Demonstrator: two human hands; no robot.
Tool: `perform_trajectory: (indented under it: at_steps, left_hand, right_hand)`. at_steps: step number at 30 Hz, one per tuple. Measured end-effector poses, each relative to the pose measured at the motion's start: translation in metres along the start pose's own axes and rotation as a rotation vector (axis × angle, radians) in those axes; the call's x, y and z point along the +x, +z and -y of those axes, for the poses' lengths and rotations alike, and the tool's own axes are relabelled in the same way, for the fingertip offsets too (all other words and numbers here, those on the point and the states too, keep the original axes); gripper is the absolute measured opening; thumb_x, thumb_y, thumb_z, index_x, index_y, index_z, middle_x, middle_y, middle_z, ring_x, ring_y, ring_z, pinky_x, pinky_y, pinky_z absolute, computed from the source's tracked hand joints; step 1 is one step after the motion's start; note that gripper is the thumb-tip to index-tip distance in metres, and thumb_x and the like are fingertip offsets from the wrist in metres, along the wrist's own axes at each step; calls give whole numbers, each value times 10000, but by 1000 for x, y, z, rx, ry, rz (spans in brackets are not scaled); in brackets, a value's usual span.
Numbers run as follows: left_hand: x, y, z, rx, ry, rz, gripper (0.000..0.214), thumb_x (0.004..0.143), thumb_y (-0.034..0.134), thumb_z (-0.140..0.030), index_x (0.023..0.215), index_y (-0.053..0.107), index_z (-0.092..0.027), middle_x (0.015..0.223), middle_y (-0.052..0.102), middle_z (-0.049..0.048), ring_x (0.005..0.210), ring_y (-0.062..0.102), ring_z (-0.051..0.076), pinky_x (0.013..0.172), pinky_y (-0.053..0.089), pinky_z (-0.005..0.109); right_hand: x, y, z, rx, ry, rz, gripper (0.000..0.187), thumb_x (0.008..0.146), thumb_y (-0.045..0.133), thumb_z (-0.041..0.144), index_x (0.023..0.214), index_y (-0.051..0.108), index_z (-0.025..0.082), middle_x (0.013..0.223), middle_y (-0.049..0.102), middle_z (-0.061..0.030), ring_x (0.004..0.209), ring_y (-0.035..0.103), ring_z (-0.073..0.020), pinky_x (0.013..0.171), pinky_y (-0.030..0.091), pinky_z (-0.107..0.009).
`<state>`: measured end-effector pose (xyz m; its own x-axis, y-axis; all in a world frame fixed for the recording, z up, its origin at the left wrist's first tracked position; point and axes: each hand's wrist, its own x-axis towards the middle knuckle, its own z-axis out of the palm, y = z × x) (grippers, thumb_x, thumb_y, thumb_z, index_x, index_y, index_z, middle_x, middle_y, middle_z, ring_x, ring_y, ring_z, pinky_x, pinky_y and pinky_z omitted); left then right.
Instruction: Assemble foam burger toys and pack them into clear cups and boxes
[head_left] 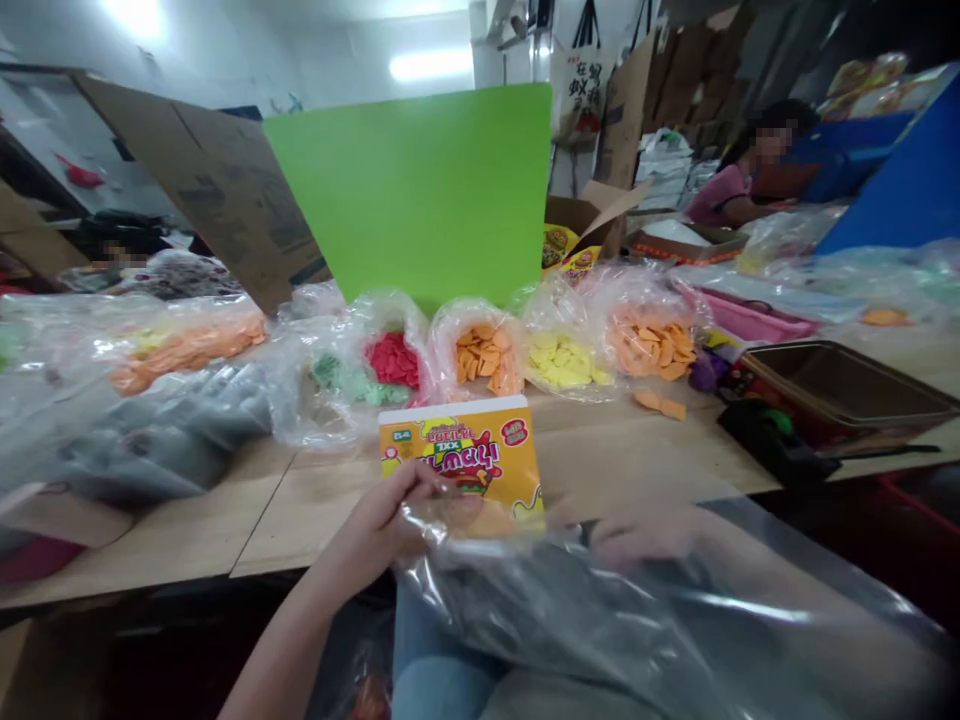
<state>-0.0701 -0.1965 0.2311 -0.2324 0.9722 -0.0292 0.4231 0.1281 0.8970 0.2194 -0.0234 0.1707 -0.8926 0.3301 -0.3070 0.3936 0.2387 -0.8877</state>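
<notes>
My left hand grips the lower edge of a yellow printed packet, which stands tilted with its top toward the table. A large clear plastic bag lies across my lap, and its mouth reaches over the packet's lower part. My right hand shows blurred through the film, close to the bag's upper edge. Whether its fingers hold the plastic is hard to see.
Several open clear bags of red, green, orange and yellow pieces line the wooden table. A green board stands behind them. A brown tray sits at right, and a co-worker sits at the back right.
</notes>
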Motion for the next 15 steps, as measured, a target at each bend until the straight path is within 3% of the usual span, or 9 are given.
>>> perform_trajectory:
  at_steps: [2,4,7,9,12,13,15]
  left_hand:
    - [23,-3,11,132,-25,-119,179,821,488,-333,910,569,-200,966,625,55,936,546,215,833,391,316]
    - [38,-6,25,169,-87,-186,198,777,544,-327,924,574,-198,1012,630,66,961,552,236,840,396,328]
    - [51,-16,39,119,-172,-180,223,706,621,-312,892,586,-195,1076,623,73,976,557,249,820,418,321]
    - [60,-25,46,31,-208,-286,227,655,660,-302,844,583,-200,962,652,42,884,583,222,745,446,286]
    - [84,-39,61,-201,-326,-541,284,599,685,-305,836,565,-205,718,629,-27,660,580,147,599,453,234]
    - [95,-43,68,-267,-399,-585,298,580,690,-314,820,561,-194,650,607,-39,586,563,130,553,446,228]
    - [120,-48,84,-313,-519,-544,308,546,694,-344,758,553,-171,527,554,-54,459,510,105,462,411,218]
  right_hand:
    - [9,-13,-3,130,-50,48,220,817,516,384,741,612,202,652,591,-9,588,544,-122,577,426,-249]
    - [22,-14,-10,253,-75,-54,235,853,463,414,821,567,206,658,577,-2,593,525,-126,590,416,-260]
    - [51,-4,-14,368,-85,-219,256,831,494,451,807,555,204,646,559,5,589,505,-133,580,407,-267]
    - [80,-3,-8,457,-126,-349,259,804,527,458,816,572,203,725,579,-11,663,528,-148,620,423,-276]
    - [136,-17,0,500,-174,-506,266,804,514,447,864,586,199,834,597,-33,775,544,-169,692,435,-294]
    - [156,-23,0,472,-166,-546,261,804,509,437,863,584,195,828,595,-33,779,542,-171,700,434,-298]
    - [193,-35,-8,389,-99,-610,223,781,532,401,817,576,185,779,583,-25,760,533,-169,700,427,-297]
